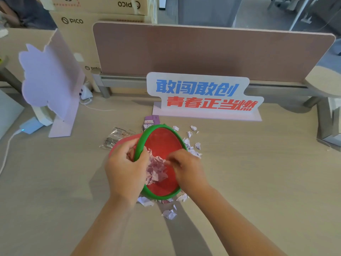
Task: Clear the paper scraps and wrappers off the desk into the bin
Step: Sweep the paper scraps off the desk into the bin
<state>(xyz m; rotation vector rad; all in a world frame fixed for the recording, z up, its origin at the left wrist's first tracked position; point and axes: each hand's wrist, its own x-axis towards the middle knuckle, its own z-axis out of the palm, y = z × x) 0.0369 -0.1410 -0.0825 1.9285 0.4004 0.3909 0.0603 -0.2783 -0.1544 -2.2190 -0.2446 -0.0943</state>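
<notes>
A small red bin with a green rim [162,141] lies tilted on the desk, its mouth towards me. My left hand [127,167] grips the rim on its left side. My right hand [186,169] sits at the mouth with fingers pinched on crumpled pale purple paper [156,170] inside the bin. Loose paper scraps [191,143] lie right of the bin, and more scraps [168,214] lie in front of it. A clear plastic wrapper [116,135] rests left of the bin. Just behind the bin is a purple wrapper [150,122].
A white sign with blue and red lettering [203,95] stands behind the bin. A pale purple cut-out stand [53,82] is at the left, with a white cable [7,145] and charger. The pink desk divider [212,52] closes off the back. Cardboard boxes [77,21] are behind.
</notes>
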